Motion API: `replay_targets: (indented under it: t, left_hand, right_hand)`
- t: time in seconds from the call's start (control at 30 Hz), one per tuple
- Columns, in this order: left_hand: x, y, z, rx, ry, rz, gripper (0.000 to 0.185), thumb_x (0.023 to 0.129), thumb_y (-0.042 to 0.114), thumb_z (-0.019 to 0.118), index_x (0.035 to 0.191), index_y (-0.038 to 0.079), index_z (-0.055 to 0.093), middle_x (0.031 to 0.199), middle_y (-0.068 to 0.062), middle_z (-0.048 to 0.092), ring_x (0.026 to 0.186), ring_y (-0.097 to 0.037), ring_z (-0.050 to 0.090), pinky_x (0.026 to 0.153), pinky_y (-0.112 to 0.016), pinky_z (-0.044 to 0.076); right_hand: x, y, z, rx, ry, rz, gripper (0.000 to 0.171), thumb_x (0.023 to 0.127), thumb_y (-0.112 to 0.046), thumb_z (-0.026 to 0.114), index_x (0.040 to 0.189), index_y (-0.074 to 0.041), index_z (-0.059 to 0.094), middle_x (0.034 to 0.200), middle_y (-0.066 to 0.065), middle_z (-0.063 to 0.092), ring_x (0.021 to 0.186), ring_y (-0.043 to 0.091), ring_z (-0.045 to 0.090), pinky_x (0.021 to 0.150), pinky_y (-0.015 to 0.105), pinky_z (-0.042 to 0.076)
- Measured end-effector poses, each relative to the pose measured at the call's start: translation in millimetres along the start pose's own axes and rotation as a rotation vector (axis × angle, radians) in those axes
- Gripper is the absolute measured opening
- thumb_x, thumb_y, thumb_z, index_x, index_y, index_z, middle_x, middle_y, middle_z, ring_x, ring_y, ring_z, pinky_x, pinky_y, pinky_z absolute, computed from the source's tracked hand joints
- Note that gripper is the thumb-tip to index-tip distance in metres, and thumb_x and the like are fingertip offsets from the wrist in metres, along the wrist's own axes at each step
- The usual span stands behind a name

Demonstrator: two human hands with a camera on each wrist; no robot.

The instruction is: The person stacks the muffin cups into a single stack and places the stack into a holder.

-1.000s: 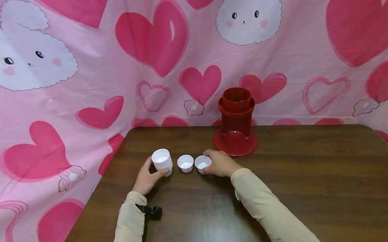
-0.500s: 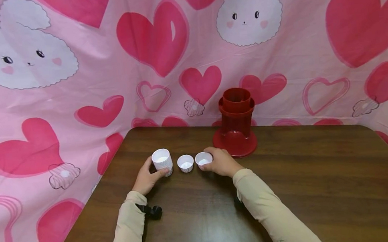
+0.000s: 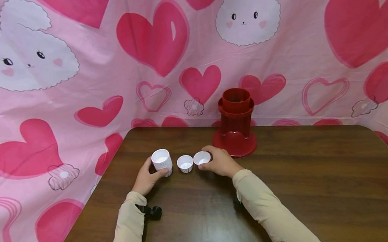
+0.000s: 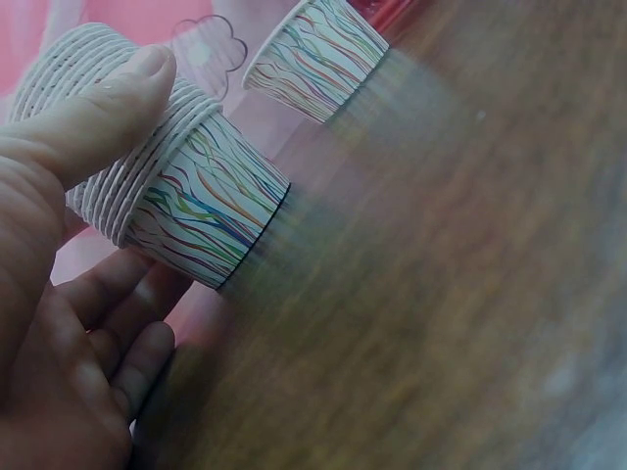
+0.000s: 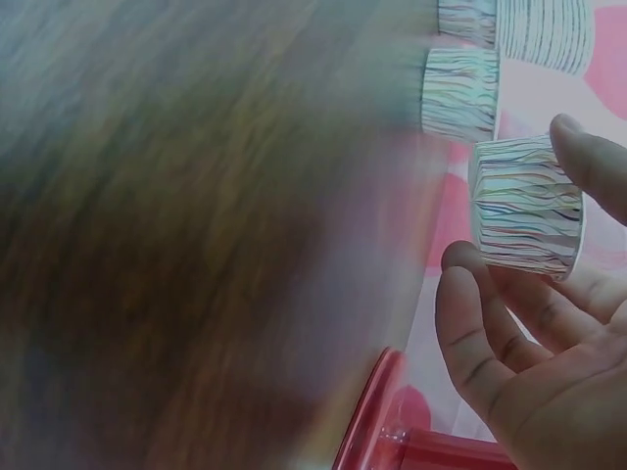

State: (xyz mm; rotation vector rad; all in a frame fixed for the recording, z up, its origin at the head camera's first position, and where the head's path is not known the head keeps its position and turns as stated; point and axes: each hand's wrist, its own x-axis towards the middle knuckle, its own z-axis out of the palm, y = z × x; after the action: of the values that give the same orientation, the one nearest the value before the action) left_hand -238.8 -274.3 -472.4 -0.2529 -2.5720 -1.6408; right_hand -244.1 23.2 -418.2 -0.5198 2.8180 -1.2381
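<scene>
Since the earlier head frames the right-hand cup has shifted a little left and is lifted slightly — it now sits closer to the middle cup; the left hand and its stack are unchanged.

Head view: left hand (image 3: pixel 146 179) grips the stack of paper cups (image 3: pixel 162 161) standing on the brown table (image 3: pixel 297 189), left of centre. A single middle cup (image 3: pixel 185 163) stands just right of the stack. Right hand (image 3: pixel 219 163) holds the right cup (image 3: pixel 202 158) just beside it; whether it touches the table I cannot tell here. A red stand (image 3: pixel 235 126) stands far right of the cups, against the pink heart cloth (image 3: pixel 69 112).

Left wrist view: thumb lies across the stacked rims, fingers loosely curled beneath the stack of paper cups (image 4: pixel 167 186). This view shows the coloured wavy-line print, unseen from above. The middle cup (image 4: pixel 318 59) stands beyond it.

Right wrist view: right cup (image 5: pixel 526 204) is pinched between thumb and fingertips (image 5: pixel 460 294), fingers half open, apparently clear of the wood. The middle cup (image 5: pixel 460 93) is near, stack edge beyond, red stand (image 5: pixel 392 431) base close by.

Judgement: cups are being dealt singly into a row; the step in hand is placing this one. Next move calls for setting it down level, then releasing — without nudging its neighbour.
</scene>
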Motion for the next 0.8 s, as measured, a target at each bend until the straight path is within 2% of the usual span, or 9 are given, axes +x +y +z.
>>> replay_targets:
  t: [0.23,0.47,0.8]
  left_hand:
    - [2.9,-0.1,-1.3,0.002,-0.004,-0.018,0.076,0.089,0.026,0.080,0.149,0.005,0.040,0.141,-0.022,0.050,0.131,-0.037,0.044,0.112,-0.054,0.032]
    - [3.4,3.2,-2.1,-0.024,-0.019,-0.035,0.078,0.089,0.027,0.080,0.151,0.006,0.037,0.144,-0.021,0.048,0.133,-0.036,0.043,0.112,-0.055,0.031]
    - [9.3,-0.4,-3.4,-0.012,-0.020,-0.040,0.078,0.089,0.027,0.080,0.151,0.005,0.037,0.145,-0.022,0.047,0.133,-0.038,0.041,0.113,-0.056,0.029]
  right_hand:
    - [3,-6,-2,0.052,-0.012,0.027,0.058,0.082,-0.026,0.086,0.132,-0.009,0.062,0.119,0.007,0.066,0.106,0.026,0.059,0.096,0.044,0.048]
    - [7,-10,-2,0.086,-0.002,0.014,0.058,0.081,-0.025,0.086,0.131,-0.008,0.062,0.115,0.006,0.067,0.101,0.024,0.060,0.093,0.042,0.050]
    - [12,-18,-7,0.095,0.009,0.027,0.063,0.082,-0.028,0.086,0.135,-0.007,0.059,0.122,0.009,0.066,0.107,0.027,0.060,0.096,0.044,0.049]
